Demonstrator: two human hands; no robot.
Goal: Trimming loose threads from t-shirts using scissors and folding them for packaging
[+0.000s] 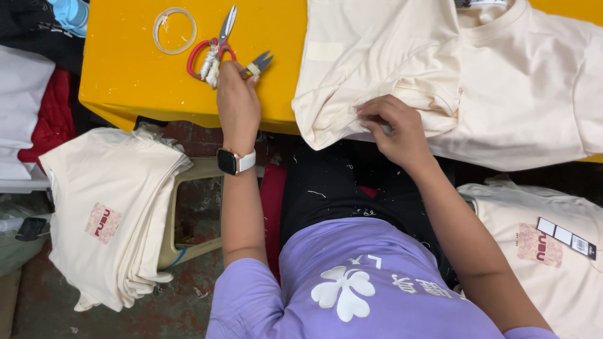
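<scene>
Layout, head view: a table [132, 81] bears a tape ring [174, 30] at far left, scissors [215, 44] beside it, thread snips [256, 64] under the left hand [237, 103], and a shirt [452, 75] at right under the right hand [396, 129]. Folded shirts [110, 213] lie below left.

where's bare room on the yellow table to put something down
Bare yellow table lies left of the tape ring and below it toward the near edge. Crowded around the red scissors and left hand; the cream shirt under the right hand covers the right side.
</scene>
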